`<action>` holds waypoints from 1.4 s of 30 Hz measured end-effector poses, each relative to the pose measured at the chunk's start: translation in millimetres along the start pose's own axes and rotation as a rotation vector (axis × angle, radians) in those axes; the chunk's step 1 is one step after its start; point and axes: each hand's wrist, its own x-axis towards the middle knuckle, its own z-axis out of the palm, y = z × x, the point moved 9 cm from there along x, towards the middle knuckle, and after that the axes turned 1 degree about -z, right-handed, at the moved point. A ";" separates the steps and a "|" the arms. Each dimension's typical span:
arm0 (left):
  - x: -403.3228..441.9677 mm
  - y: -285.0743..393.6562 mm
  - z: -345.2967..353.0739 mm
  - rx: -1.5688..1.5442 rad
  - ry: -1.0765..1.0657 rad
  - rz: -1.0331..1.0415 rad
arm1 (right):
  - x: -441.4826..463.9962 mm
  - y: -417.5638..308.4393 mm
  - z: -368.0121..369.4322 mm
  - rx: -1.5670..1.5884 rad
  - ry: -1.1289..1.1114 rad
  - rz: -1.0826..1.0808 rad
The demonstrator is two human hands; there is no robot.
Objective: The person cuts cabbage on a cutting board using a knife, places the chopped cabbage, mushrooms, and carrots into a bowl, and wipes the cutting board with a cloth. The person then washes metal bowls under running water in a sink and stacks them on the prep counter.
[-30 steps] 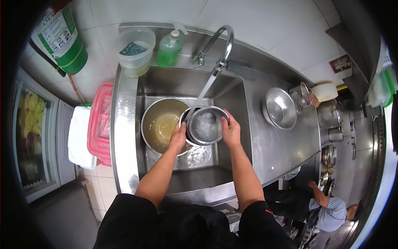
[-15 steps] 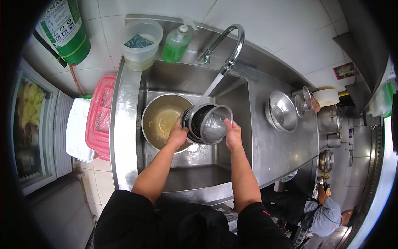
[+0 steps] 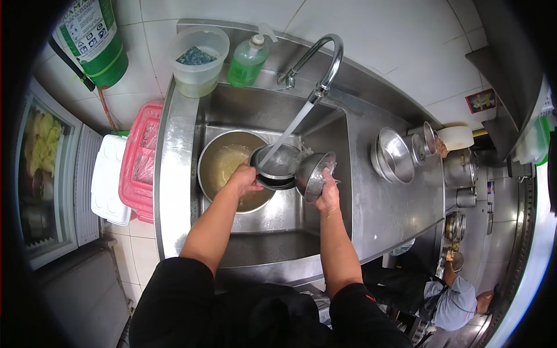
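Observation:
Over the sink [image 3: 272, 243], my left hand [image 3: 245, 178] grips the left rim of a stack of metal bowls [image 3: 281, 161]. A stream of water from the faucet [image 3: 333, 64] runs into the top bowl of that stack. My right hand [image 3: 328, 191] is closed on a separate metal bowl [image 3: 312, 177], tilted on its side just right of the stack, with water splashing between them. Below and left of the stack, a large metal pot [image 3: 203, 180] holding cloudy yellowish water stands in the sink, partly covered by my left hand.
Behind the sink stand a plastic tub [image 3: 200, 75] with a scouring pad and a green soap bottle [image 3: 246, 65]. Metal bowls [image 3: 395, 155] rest on the right counter. Red [image 3: 136, 191] and white containers are at left. A co-worker [image 3: 455, 301] is at lower right.
My right hand has drawn its bowl away from the stack to the right and tipped it over. The water stream now falls into the stack's top bowl.

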 end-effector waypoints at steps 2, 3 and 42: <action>0.7 13.6 11.3 0.104 -0.010 0.047 | -0.1 9.5 -17.2 0.042 0.103 0.000; 0.7 22.4 17.9 0.158 -0.020 0.072 | 1.2 13.1 -24.6 0.100 0.086 -0.023; -107.6 100.9 53.2 0.934 0.371 0.772 | 19.1 37.6 21.8 -0.111 0.226 -0.110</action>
